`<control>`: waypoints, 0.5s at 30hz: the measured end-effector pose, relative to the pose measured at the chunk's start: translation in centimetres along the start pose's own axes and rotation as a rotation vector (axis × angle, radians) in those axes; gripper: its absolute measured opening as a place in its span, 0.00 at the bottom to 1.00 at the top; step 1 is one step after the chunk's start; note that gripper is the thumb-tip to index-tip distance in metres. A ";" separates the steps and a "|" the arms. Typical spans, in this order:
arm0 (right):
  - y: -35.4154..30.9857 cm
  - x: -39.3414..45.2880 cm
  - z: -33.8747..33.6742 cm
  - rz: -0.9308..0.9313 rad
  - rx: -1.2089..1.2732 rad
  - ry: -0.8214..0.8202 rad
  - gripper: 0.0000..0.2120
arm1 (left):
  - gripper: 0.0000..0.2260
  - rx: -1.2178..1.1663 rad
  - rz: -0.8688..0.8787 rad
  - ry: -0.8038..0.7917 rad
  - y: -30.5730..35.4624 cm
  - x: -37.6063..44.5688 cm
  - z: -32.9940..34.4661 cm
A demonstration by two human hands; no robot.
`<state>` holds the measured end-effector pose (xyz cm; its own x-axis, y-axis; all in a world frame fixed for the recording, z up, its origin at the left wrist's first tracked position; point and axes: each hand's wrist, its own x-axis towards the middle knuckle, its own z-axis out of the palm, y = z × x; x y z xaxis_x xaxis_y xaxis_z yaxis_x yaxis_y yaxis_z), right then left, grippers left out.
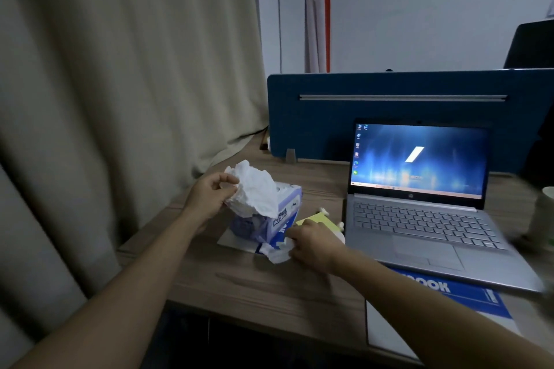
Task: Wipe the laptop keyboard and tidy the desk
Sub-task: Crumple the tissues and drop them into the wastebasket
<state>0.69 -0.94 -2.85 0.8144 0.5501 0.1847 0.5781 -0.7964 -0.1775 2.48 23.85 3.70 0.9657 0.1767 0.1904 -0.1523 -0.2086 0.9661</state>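
Note:
An open silver laptop (425, 219) stands on the wooden desk (269, 284), screen lit, keyboard bare. Left of it sits a blue-and-white tissue pack (281, 219). My left hand (209, 195) pinches a crumpled white tissue (254, 189) that rises from the pack's top. My right hand (314, 243) rests at the pack's near right corner, fingers closed on a small scrap of white tissue (277, 253).
A yellow sticky-note pad (317, 219) lies between pack and laptop. A blue-and-white notebook (449, 305) lies under the laptop's front edge. A white cup (544, 213) stands at the right edge. A blue divider panel (389, 111) backs the desk; a curtain (120, 84) hangs left.

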 end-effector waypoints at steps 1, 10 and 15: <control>0.2 -0.1 -0.2 -0.010 0.015 0.008 0.12 | 0.08 -0.008 -0.008 -0.004 -0.1 0.0 0.0; 3.2 -3.5 -7.3 0.126 0.539 0.263 0.10 | 0.07 0.016 -0.010 -0.052 -0.2 -0.1 4.3; 4.6 -4.4 -9.4 0.212 0.801 0.317 0.08 | 0.11 -0.070 -0.019 -0.254 1.9 -1.8 8.7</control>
<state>-0.73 -9.37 4.59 0.9252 0.2205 0.3088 0.3740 -0.3930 -0.8400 2.25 14.73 3.67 0.9890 -0.0688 0.1312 -0.1397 -0.1391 0.9804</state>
